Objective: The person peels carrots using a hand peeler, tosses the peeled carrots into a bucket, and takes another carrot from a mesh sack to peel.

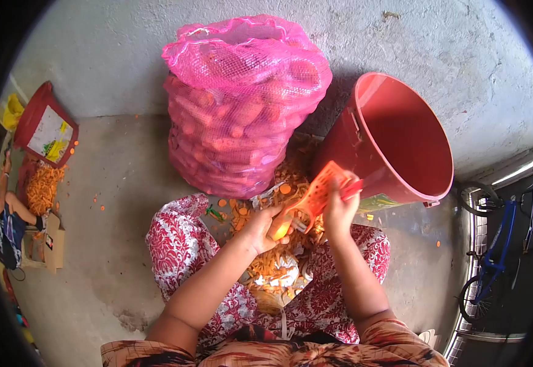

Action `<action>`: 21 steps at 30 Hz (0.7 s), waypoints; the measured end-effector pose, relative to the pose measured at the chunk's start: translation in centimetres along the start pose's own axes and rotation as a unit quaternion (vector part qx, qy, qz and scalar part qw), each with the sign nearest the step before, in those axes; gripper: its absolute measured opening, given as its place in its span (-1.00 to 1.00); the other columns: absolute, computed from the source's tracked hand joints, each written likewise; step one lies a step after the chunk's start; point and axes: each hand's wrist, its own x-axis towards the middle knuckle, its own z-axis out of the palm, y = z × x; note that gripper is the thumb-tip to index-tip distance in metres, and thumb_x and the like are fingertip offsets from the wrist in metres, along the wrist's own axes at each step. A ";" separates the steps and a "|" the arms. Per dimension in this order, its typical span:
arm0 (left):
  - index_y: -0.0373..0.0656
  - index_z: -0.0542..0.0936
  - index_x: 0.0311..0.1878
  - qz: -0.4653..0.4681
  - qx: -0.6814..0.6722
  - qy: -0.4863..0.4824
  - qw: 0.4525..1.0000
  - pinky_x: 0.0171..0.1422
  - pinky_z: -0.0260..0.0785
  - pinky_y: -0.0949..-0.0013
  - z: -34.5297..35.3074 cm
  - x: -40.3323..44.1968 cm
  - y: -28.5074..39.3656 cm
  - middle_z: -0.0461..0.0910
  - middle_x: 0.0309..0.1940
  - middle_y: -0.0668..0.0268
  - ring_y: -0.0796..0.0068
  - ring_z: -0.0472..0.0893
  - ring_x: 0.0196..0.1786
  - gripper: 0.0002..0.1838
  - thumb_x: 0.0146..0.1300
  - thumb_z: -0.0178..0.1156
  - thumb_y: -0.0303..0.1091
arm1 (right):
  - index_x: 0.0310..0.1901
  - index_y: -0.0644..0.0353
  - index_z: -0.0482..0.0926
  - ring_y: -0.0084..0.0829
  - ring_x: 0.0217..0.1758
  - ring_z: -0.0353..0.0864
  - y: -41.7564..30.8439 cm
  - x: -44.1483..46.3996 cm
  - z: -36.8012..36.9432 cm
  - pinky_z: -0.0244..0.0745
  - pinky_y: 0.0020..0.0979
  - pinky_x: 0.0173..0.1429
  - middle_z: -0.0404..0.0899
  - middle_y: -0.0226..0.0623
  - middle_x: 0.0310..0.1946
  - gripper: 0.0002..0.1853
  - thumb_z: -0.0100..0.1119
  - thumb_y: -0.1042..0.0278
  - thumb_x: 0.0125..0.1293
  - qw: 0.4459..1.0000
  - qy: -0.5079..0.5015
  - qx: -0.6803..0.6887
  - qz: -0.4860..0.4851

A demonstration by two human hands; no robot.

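My left hand (263, 230) is closed round a carrot (280, 227), its bright orange side showing past the fingers. Against the carrot lies the forked end of an orange peeler (316, 194) with a broad, perforated body. My right hand (339, 205) grips this peeler, and a red part (352, 189) sticks out beside the fingers, slightly blurred. Below both hands, between the legs, is a heap of carrot peelings (268, 267) mixed with round slices and a whitish, crumpled piece.
A pink mesh sack (242, 116) full of carrots stands against the wall. To its right a large red bucket (364, 144) leans towards me. At far left are another red tub (37, 119), more peelings (45, 186) and a seated person (11, 214). A blue bicycle (496, 257) is at right.
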 end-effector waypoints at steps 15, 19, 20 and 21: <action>-0.06 0.40 -0.10 0.003 0.030 -0.089 0.996 -0.48 0.31 0.35 -0.5 -0.3 -0.1 0.48 -0.39 0.36 0.45 0.49 -0.37 -0.70 0.24 -0.11 -0.09 | -0.24 0.26 0.33 -0.66 -0.48 0.38 1.1 5.3 -3.4 0.34 -0.60 -0.40 0.43 -0.40 -0.47 -0.88 -0.03 0.42 0.24 0.977 0.145 -0.132 -0.083; -0.10 0.43 -0.08 0.054 0.002 -0.048 0.997 -0.31 0.37 0.26 -0.1 0.1 0.0 0.51 -0.29 0.32 0.37 0.51 -0.27 -0.68 0.22 -0.07 -0.13 | -0.18 0.22 0.31 -0.71 -0.47 0.34 -0.2 1.1 -0.5 0.29 -0.67 -0.38 0.39 -0.46 -0.46 -0.84 -0.02 0.42 0.23 0.999 0.016 -0.013 -0.029; -0.10 0.44 -0.08 0.052 -0.010 -0.059 0.997 -0.30 0.37 0.24 -0.1 0.1 0.0 0.52 -0.28 0.32 0.38 0.51 -0.27 -0.69 0.22 -0.08 -0.13 | -0.19 0.22 0.31 -0.72 -0.45 0.34 -0.9 0.5 0.1 0.28 -0.67 -0.37 0.39 -0.47 -0.44 -0.84 -0.02 0.42 0.23 1.000 -0.004 0.005 -0.022; -0.10 0.45 -0.09 0.051 -0.022 -0.071 0.996 -0.29 0.37 0.23 0.2 0.0 0.1 0.53 -0.26 0.32 0.38 0.51 -0.27 -0.69 0.22 -0.08 -0.14 | -0.19 0.21 0.31 -0.73 -0.43 0.34 -1.4 0.0 0.5 0.28 -0.67 -0.35 0.38 -0.47 -0.43 -0.85 -0.01 0.42 0.23 0.999 -0.026 0.024 -0.015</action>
